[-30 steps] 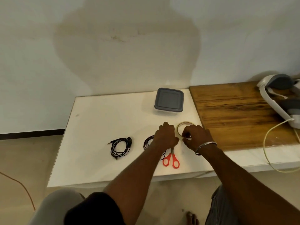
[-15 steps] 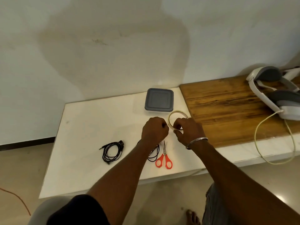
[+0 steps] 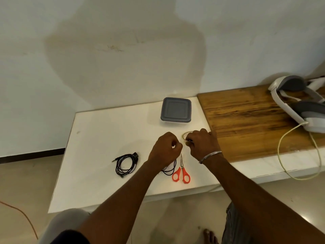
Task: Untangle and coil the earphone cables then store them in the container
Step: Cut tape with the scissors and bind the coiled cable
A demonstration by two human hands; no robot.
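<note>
Left hand point(image 3: 166, 148) clenched over one earphone cable point(image 3: 169, 169); right hand point(image 3: 202, 142) grasping tape roll point(image 3: 185, 135); scissors point(image 3: 181, 171) near, lidded container point(image 3: 175, 110) far.

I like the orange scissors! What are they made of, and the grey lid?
The orange-handled scissors: handles look like smooth plastic, blades like shiny grey metal. The square grey lid on the container seems matte plastic or rubber, given its even colour and soft rounded corners.

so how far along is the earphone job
Done: one black cable lies coiled on the white table. In hand: both hands, left and right, work at the tape roll. Left: the second cable and the container, lid on.
</note>
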